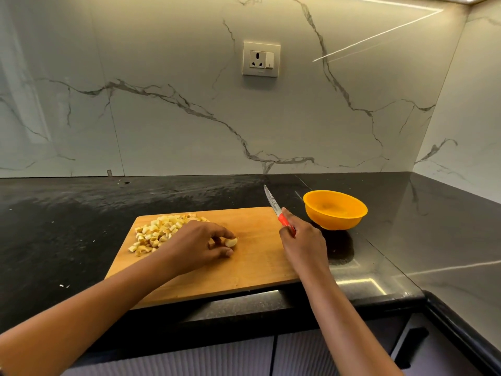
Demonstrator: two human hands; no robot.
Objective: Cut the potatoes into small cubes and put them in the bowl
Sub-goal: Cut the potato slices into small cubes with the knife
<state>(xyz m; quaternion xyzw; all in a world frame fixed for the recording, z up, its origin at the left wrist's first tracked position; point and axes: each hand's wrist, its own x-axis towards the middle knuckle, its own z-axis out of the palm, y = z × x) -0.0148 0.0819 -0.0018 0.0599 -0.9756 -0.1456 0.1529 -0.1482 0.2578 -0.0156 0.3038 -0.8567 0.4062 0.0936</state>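
A wooden cutting board (252, 267) lies on the black counter. A heap of small potato cubes (158, 232) covers its far left part. My left hand (200, 244) rests on the board and pinches a pale potato piece (231, 242) with its fingertips. My right hand (303, 242) hovers over the board's right edge and grips a knife (276, 208) by its red handle, the blade pointing up and away, clear of the board. An orange bowl (336, 210) stands just right of the board and looks empty.
The black counter (81, 226) runs left and wraps round a corner on the right. A marble backsplash with a wall socket (261, 59) rises behind. The board's near edge overhangs the counter front; cabinet doors are below.
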